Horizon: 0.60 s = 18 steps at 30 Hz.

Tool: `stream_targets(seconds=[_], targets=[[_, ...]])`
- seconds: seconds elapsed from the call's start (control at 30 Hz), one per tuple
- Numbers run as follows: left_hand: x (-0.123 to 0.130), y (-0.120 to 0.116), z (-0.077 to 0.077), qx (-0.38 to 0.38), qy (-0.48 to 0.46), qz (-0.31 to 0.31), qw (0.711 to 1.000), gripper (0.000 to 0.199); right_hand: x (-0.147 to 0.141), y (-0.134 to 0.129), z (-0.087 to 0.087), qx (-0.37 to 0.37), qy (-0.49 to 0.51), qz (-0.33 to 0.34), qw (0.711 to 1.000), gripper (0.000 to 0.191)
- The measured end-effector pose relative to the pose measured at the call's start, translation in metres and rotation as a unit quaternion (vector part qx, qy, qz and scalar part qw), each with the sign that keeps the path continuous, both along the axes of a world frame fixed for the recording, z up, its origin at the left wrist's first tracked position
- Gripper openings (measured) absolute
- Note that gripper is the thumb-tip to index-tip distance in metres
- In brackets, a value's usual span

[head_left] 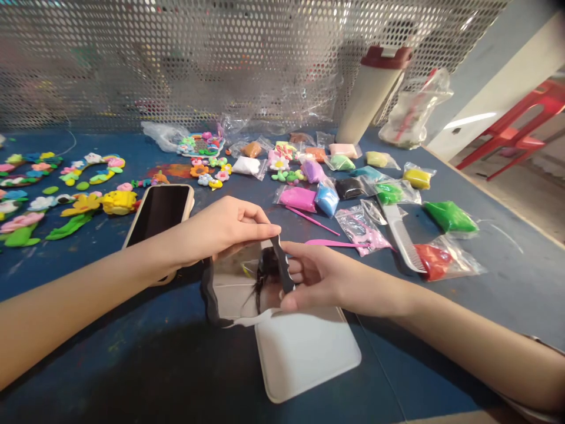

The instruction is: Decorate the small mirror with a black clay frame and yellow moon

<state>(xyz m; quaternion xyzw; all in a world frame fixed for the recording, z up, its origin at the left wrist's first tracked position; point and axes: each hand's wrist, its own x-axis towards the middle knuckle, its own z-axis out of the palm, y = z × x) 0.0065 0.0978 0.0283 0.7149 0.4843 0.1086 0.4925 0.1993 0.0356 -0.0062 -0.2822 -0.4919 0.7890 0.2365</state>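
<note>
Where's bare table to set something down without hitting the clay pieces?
Bare blue tabletop lies right of the red clay packet and left of the white tray. Crowded: clay packets behind the tray, clay flowers left of the phone.

The shiny sheet (233, 282) has a glossy, mirror-like face and a dark matt border, and the tray (309, 365) under it is smooth, matt white plastic. The table (388, 377) is rough, scuffed blue paint flecked with colour. Behind it stands a screen (176, 65) of dull perforated metal. The modelling clay (450, 217) is soft and matt inside glossy clear plastic bags (468, 262). The comb (404, 238) is smooth white plastic, the phone (159, 215) has a dark glossy glass face, and the chair (516, 126) off to the side is shiny red plastic.
</note>
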Motion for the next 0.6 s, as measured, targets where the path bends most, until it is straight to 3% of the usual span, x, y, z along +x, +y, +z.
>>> stream_targets(seconds=[0.13, 0.3, 0.6], targets=[[-0.0024, 0.0008, 0.0007, -0.015, -0.047, 0.010, 0.999, 0.031, 0.0023, 0.0018, -0.0015, -0.050, 0.058, -0.028, 0.997, 0.033], [-0.0051, 0.0004, -0.0005, -0.018, -0.100, 0.016, 0.995, 0.032, 0.0011, 0.0015, -0.0063, -0.051, 0.089, -0.055, 0.993, 0.032], [-0.0019, -0.0039, 0.0075, 0.005, -0.084, 0.024, 0.996, 0.027, 0.0057, 0.0039, -0.0037, -0.050, 0.066, -0.035, 0.996, 0.050]])
